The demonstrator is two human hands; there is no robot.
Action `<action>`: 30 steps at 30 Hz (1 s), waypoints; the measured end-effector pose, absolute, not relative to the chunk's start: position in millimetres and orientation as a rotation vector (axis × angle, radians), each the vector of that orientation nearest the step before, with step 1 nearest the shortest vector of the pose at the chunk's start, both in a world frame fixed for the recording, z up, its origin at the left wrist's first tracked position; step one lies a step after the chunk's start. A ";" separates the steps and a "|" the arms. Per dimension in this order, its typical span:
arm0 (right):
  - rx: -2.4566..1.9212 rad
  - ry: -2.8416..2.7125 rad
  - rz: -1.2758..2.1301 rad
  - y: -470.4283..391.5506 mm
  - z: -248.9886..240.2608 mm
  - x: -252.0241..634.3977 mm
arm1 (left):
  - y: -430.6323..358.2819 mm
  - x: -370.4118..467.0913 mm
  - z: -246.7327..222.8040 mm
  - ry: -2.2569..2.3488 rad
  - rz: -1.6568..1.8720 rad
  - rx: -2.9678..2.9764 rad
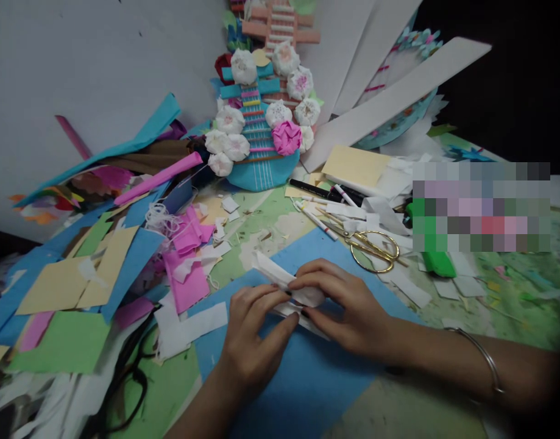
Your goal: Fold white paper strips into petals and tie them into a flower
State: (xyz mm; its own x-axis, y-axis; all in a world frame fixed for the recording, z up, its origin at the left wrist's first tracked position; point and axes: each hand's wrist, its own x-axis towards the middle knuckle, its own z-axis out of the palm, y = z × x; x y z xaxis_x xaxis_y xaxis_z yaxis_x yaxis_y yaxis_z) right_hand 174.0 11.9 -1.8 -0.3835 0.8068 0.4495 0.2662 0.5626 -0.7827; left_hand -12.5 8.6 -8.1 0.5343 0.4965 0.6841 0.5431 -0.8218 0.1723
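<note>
Between my hands is a folded piece of white paper (pixel 268 268), held just above a blue paper sheet (pixel 339 372). My left hand (pixel 256 332) pinches its near left edge with the thumb and fingertips. From the other side my right hand (pixel 341 302) grips the paper, fingers on top and thumb below. The fingertips of both hands nearly meet. Parts of the paper are hidden behind the fingers.
Gold-handled scissors (pixel 375 250) lie beyond my right hand, by pens and paper scraps. A blue paper guitar (pixel 261 164) with white paper flowers stands at the back. Pink paper (pixel 186 283), tan paper (pixel 55 283) and black-handled scissors (pixel 136 390) lie left. A green glue-gun-like object (pixel 437 259) is right.
</note>
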 end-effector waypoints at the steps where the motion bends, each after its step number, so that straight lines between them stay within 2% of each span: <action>1: -0.882 -1.911 0.789 12.6 -1.9 174.1 | 8.8 -12.5 -7.9 -0.912 -1.163 -2.711; 16: -0.952 -1.888 0.826 12.0 -3.8 175.5 | 8.9 -13.2 -8.1 -1.081 -1.248 -2.707; 30: -0.923 -1.939 0.796 13.4 -7.9 174.9 | 10.2 -14.5 -14.6 -0.996 -1.063 -2.838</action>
State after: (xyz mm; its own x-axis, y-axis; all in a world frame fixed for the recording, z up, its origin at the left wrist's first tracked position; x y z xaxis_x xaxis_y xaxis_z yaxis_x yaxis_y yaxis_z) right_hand 174.9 13.4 -7.9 -0.3895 0.8275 0.4043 0.3049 0.5301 -0.7912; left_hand -14.5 10.2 -14.6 0.5829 0.5715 0.5775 0.5391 -0.8038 0.2513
